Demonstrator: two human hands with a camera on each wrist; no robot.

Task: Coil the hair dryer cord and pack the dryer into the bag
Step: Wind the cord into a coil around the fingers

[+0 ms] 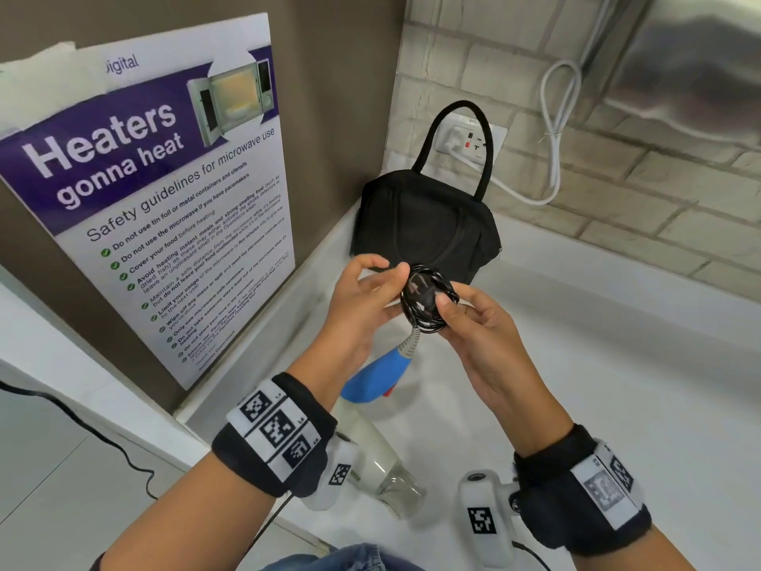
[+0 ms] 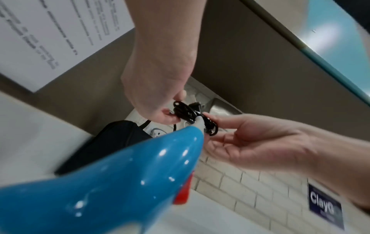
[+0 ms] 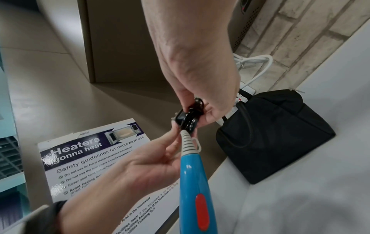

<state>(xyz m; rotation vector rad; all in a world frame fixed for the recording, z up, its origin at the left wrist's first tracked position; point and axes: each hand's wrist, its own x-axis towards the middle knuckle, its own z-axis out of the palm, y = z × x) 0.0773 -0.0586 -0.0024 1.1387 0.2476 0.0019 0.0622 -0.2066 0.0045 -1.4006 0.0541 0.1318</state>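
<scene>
The black cord coil [image 1: 428, 300] is a small tight bundle held above the white counter. My left hand [image 1: 387, 274] pinches its left edge and my right hand [image 1: 449, 309] pinches its right side, thumb on top. From the coil a grey strain relief runs down into the hair dryer's blue handle [image 1: 379, 377]; the white dryer body [image 1: 370, 455] hangs low by my left wrist. The wrist views show the cord coil [image 2: 192, 115] [image 3: 190, 118] between both hands and the blue handle [image 2: 120, 182] [image 3: 192, 190] close up. The black bag [image 1: 424, 224] stands in the corner behind the hands, its zip shut.
A microwave safety poster [image 1: 156, 208] covers the left wall. On the brick wall behind the bag, a wall socket [image 1: 469, 138] holds a white plug with a looped white cable [image 1: 556, 129]. A metal appliance [image 1: 700, 68] hangs at the top right. The counter [image 1: 617, 364] stretches right.
</scene>
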